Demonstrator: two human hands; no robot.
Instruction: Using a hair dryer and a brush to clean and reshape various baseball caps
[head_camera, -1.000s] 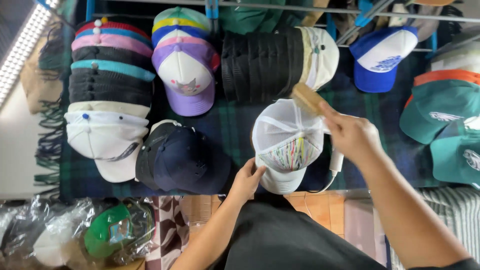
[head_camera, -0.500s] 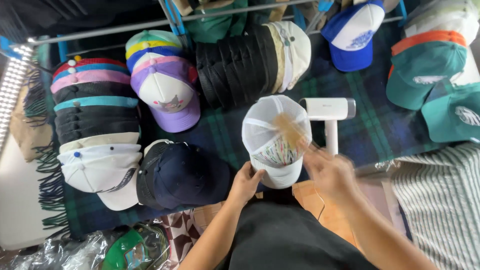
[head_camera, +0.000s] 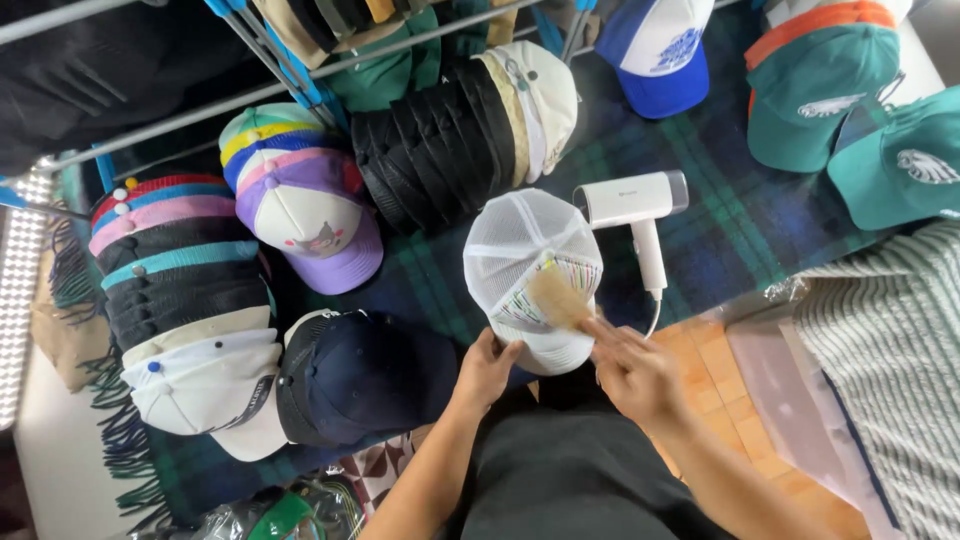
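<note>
Our left hand (head_camera: 487, 368) pinches the brim of the white mesh cap (head_camera: 530, 265) at six o'clock; our right hand (head_camera: 633, 372), fingers curled, grips a wooden brush (head_camera: 556, 297) against its front panel.

Dark plaid cloth (head_camera: 720, 215) over table, metal rack bars (head_camera: 200, 105), light strip (head_camera: 18, 290)
</note>
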